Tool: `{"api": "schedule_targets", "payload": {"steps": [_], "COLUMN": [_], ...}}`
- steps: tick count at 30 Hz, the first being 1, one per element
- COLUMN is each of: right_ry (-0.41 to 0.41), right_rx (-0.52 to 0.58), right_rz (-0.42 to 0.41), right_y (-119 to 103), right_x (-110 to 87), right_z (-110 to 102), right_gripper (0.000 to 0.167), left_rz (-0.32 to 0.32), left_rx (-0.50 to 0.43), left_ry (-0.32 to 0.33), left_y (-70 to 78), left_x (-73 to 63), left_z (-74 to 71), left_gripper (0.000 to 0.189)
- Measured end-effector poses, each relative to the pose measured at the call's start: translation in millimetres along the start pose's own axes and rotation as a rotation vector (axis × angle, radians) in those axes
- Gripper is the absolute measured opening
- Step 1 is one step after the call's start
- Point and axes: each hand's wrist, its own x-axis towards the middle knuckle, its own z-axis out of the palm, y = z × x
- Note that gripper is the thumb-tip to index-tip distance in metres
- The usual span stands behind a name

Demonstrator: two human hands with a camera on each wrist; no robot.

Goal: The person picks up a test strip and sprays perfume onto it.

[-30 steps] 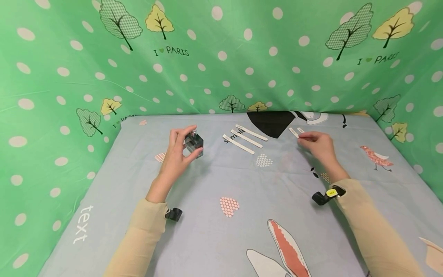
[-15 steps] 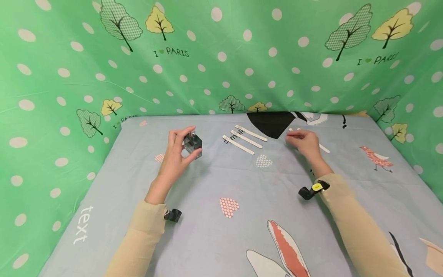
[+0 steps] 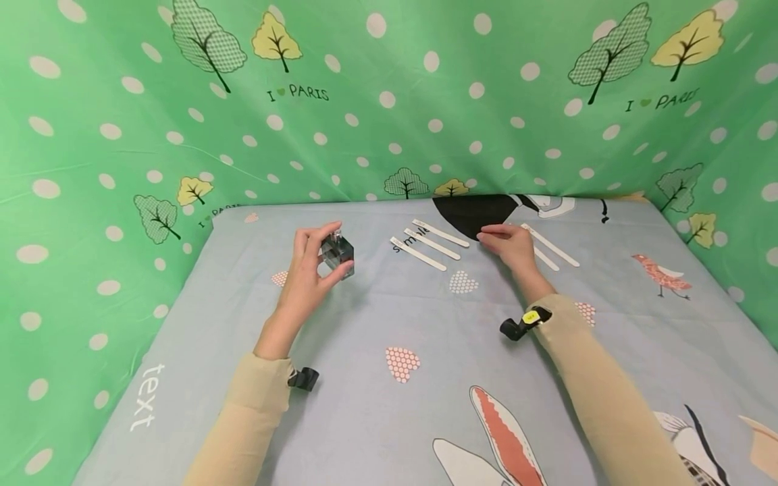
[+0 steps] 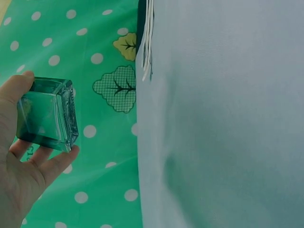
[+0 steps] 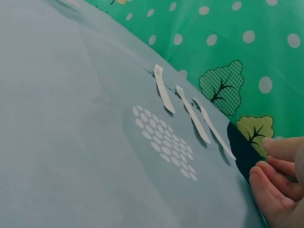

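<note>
In the head view my left hand point(image 3: 304, 273) holds a dark, clear glass perfume bottle point(image 3: 340, 255) above the cloth, its sprayer top under the index finger. The left wrist view shows the bottle's square glass base point(image 4: 42, 114) between the thumb and fingertips. My right hand point(image 3: 509, 251) is over the cloth by the black printed patch, fingers loosely bent and nothing seen between them. Left of it lie three slim white paper test strips point(image 3: 433, 244), side by side and slanted; the right wrist view has these strips point(image 5: 194, 114) too. Two more strips point(image 3: 550, 246) lie behind the right hand, one partly hidden.
A grey-blue printed cloth point(image 3: 352, 418) covers the table. A green dotted curtain point(image 3: 340, 148) rises along the back and sides. Each wrist carries a small black camera, such as the right wrist camera point(image 3: 519, 326).
My right hand has let go of a strip at the right pair and moved left toward the group of three. The left hand still holds the perfume bottle in nearly the same spot.
</note>
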Motion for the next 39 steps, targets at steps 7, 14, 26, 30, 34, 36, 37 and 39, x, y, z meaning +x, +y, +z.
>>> {"api": "schedule_targets", "payload": {"steps": [7,14,26,30,34,36,37,39], "right_ry": [0.04,0.072,0.012,0.026,0.02,0.014,0.013,0.011], "right_rx": [-0.036,-0.185,-0.332,-0.418,-0.474,-0.495,-0.506,-0.528], "right_rz": [0.0,-0.012,-0.152,-0.212,-0.245,-0.256,-0.259,-0.274], "right_y": [3.9,10.0,15.1,16.0,15.2,14.8,14.7,14.6], "right_x": [5.8,10.8,10.2,8.7,7.4,7.2,7.3,7.5], "right_z": [12.4,15.5,20.6,23.5,24.9,25.5,25.7,25.6], "right_gripper": [0.038,0.035,0.037,0.035,0.032,0.03,0.029,0.027], "left_rz": [0.003,-0.022,-0.007,-0.002,0.0,0.002,0.003,0.007], "left_rx": [-0.005,-0.022,-0.043,-0.043,-0.041,-0.042,-0.04,-0.042], "left_ry": [-0.001,-0.021,-0.02,-0.019,-0.017,-0.018,-0.018,-0.019], "left_y": [-1.6,0.8,2.1,1.9,2.1,2.5,2.6,2.9], "left_x": [0.1,-0.2,1.0,0.6,0.4,0.5,0.6,1.1], "left_z": [1.6,2.1,6.3,7.0,6.9,6.9,7.0,7.5], "left_gripper": [0.069,0.068,0.069,0.07,0.07,0.07,0.07,0.07]}}
